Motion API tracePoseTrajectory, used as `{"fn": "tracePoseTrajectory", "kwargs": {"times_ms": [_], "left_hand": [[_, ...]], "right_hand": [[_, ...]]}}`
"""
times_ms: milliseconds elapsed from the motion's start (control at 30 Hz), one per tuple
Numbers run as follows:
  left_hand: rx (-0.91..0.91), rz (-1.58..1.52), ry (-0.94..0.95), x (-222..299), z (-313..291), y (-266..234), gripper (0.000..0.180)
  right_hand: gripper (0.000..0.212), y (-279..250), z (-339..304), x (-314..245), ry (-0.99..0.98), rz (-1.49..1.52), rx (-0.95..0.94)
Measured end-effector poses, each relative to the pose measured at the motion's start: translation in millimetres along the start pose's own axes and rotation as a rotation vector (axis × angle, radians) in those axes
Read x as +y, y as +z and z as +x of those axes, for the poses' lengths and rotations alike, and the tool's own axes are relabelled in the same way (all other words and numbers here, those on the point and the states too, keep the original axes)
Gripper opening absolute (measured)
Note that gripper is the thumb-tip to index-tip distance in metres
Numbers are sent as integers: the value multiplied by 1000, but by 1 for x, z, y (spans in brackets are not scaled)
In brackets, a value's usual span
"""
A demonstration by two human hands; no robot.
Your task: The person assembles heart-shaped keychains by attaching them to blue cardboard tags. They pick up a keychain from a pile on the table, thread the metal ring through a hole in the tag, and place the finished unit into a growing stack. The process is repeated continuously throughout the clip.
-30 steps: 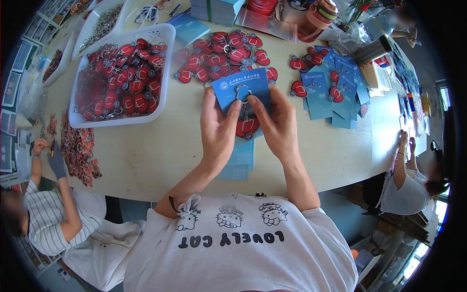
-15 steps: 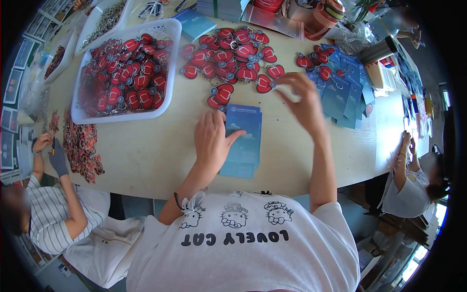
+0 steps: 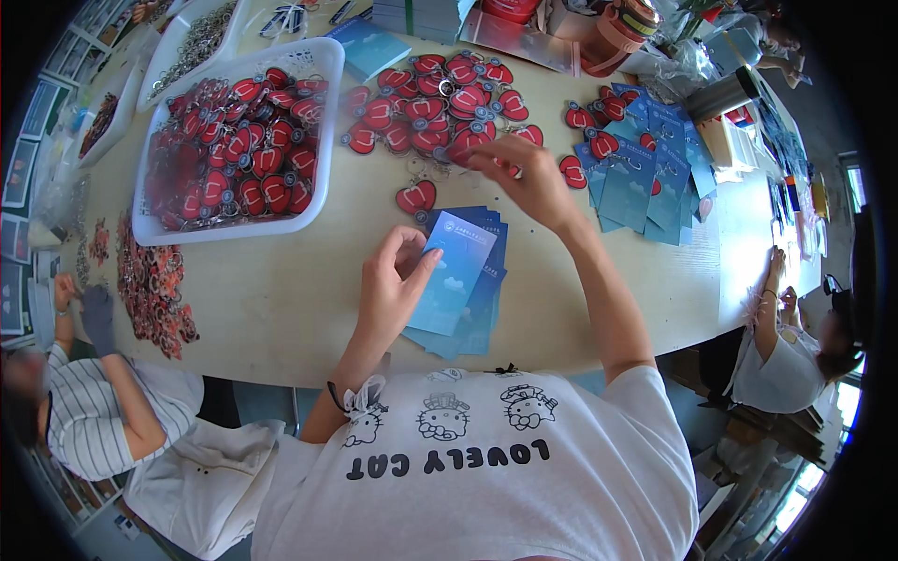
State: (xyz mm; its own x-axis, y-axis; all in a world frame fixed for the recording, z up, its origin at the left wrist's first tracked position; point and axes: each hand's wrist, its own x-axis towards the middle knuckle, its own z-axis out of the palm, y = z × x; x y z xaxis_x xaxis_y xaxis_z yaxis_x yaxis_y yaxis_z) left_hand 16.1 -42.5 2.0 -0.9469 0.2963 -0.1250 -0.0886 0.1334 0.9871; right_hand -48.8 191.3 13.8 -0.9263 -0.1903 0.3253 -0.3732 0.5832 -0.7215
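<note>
My left hand (image 3: 391,283) pinches a blue card (image 3: 456,271) with white clouds by its left edge, tilted over a loose stack of like cards (image 3: 485,304) on the table. My right hand (image 3: 531,179) is closed at the fingertips on a red keychain (image 3: 462,150), partly hidden and blurred, its metal ring and chain hanging to the left. Another red keychain (image 3: 415,197) lies just beyond the card stack. Farther back, a pile of red keychains (image 3: 426,107) spreads over the table.
On the left stands a white basket (image 3: 325,159) full of red keychains, beside a heap of small orange-red pieces (image 3: 154,290). Blue cards with keychains (image 3: 636,182) lie to the right. A dark tumbler (image 3: 725,96) rests behind them. Co-workers sit at both sides.
My left hand has lifted and tilted a card off the stack, which is now fanned out. My right hand has moved left and taken a red keychain from beside the stack.
</note>
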Motion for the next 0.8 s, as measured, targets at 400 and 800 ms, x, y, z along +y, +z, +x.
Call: {"fn": "tracePoseTrajectory", "kwargs": {"times_ms": [400, 800], "left_hand": [[187, -547, 35, 18, 32, -8, 20], [200, -351, 268, 29, 50, 13, 17]], "right_hand": [[27, -52, -65, 7, 0, -431, 234], [16, -47, -63, -5, -72, -254, 248]]}}
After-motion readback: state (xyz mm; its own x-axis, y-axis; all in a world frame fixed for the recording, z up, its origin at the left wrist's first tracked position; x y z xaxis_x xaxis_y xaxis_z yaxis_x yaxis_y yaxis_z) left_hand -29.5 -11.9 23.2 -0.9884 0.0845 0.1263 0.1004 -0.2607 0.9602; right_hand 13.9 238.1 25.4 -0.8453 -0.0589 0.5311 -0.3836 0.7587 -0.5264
